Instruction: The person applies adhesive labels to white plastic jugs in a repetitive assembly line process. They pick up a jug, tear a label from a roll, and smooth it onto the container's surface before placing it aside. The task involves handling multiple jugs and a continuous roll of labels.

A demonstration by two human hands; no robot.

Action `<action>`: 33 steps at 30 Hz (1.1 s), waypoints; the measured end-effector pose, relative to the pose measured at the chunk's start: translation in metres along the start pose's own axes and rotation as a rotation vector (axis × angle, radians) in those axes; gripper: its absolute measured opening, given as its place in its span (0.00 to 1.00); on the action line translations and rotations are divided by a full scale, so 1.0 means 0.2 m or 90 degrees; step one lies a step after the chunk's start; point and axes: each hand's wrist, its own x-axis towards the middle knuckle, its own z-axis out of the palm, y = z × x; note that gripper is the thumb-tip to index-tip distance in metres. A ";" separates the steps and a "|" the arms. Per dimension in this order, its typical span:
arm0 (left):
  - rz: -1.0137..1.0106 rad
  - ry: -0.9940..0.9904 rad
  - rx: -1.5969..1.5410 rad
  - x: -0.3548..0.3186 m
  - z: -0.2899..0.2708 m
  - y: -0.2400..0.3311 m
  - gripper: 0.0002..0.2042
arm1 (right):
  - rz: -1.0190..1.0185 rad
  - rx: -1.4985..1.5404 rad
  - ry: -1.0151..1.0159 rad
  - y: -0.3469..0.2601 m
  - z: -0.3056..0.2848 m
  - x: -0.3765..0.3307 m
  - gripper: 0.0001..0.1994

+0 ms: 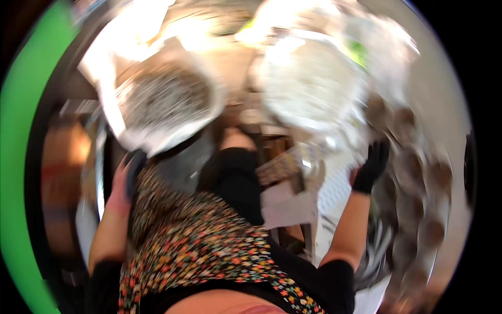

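Motion blur smears much of the picture. My left hand (pixel 125 180), in a glove that looks pink and dark, is at the near left edge of a white-lined basin (pixel 180 137). It seems to touch that rim, but its fingers are smeared. Inside the basin lies a heap of dark grey, shredded-looking stuff (pixel 164 97). On the right, my right hand (pixel 370 167) wears a dark glove and is beside rows of round brown, cup-like things (pixel 410 170). Whether it holds anything is hidden by blur.
A large round white container (pixel 314 78) with pale contents stands ahead, right of the basin. Clear plastic bags (pixel 384 52) lie beyond it. A brown box (pixel 65 167) stands at the left. My patterned apron (pixel 204 235) covers my lap.
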 end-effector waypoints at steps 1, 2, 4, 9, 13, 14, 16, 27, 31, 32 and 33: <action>-0.089 -0.015 -0.120 -0.03 0.04 0.10 0.19 | 0.039 0.045 -0.104 0.17 0.01 -0.18 0.20; -0.059 0.043 -0.064 -0.01 -0.12 -0.02 0.18 | 0.124 0.092 -0.200 0.22 0.19 -0.45 0.21; -0.050 0.108 0.078 -0.06 -0.31 -0.08 0.15 | 0.186 -0.066 -0.358 0.20 0.49 -0.87 0.19; 0.076 0.415 0.378 -0.42 -0.99 -0.57 0.18 | 0.216 -0.057 -0.730 0.06 0.78 -1.50 0.15; -0.164 0.897 0.473 -0.98 -1.25 -0.72 0.32 | 0.124 -0.048 -0.879 -0.08 0.85 -1.56 0.14; -0.153 0.983 0.516 -1.14 -1.33 -0.78 0.33 | 0.008 -0.080 -0.908 -0.08 0.85 -1.54 0.14; -0.343 1.098 0.670 -1.35 -1.49 -0.88 0.32 | -0.195 -0.119 -0.919 -0.07 0.84 -1.49 0.15; -0.192 1.195 0.362 -1.11 -1.32 -0.78 0.34 | 0.470 0.000 -0.869 0.00 0.79 -1.42 0.14; 0.078 0.657 -0.326 -1.09 -1.76 -0.80 0.33 | 0.490 0.019 -0.880 0.06 0.82 -1.54 0.13; 0.109 0.624 -0.240 -0.93 -1.70 -0.77 0.31 | 0.478 0.002 -0.878 0.05 0.83 -1.54 0.13; 0.145 0.627 -0.141 -0.77 -1.59 -0.71 0.28 | 0.409 -0.009 -0.915 0.03 0.84 -1.53 0.13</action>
